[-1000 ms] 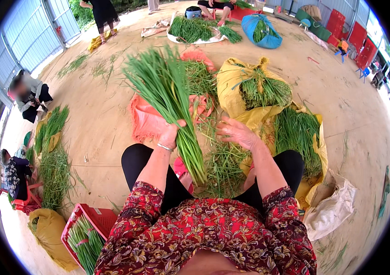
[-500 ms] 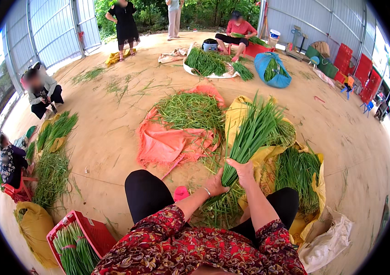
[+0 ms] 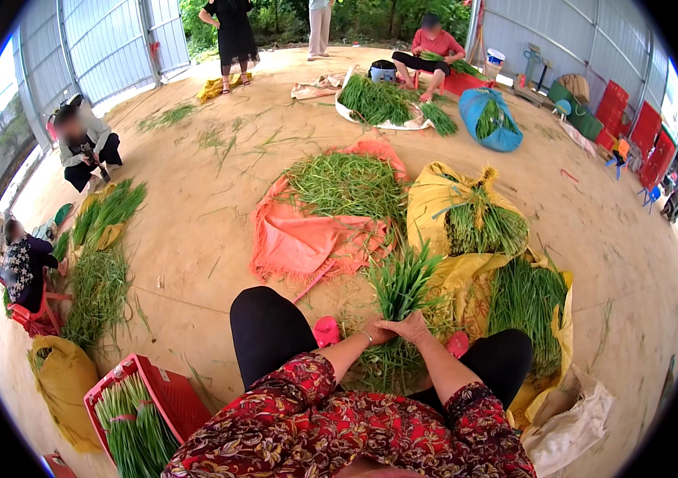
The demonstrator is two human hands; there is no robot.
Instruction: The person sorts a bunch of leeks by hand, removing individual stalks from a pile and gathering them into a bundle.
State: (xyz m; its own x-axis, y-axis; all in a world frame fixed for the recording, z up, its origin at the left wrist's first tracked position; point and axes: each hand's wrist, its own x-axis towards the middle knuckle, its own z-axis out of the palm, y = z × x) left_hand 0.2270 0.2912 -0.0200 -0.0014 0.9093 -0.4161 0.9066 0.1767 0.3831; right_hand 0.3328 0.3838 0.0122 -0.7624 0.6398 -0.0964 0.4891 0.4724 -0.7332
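Left hand point(image 3: 379, 330) and right hand point(image 3: 410, 327) meet, gripping the base of a green leafy bunch point(image 3: 401, 283) between black-clad knees point(image 3: 269, 315), its tips toward twelve o'clock. From it, an orange-pink sheet point(image 3: 291, 243) bears loose greens point(image 3: 347, 187) at ten, a tied yellow sack point(image 3: 428, 191) sits at one, a red crate point(image 3: 177, 394) at eight.

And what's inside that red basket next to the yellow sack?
The red basket holds long green stalks with paler ends, some wrapped by a pink band. They cover its bottom, so I can't see what's underneath.
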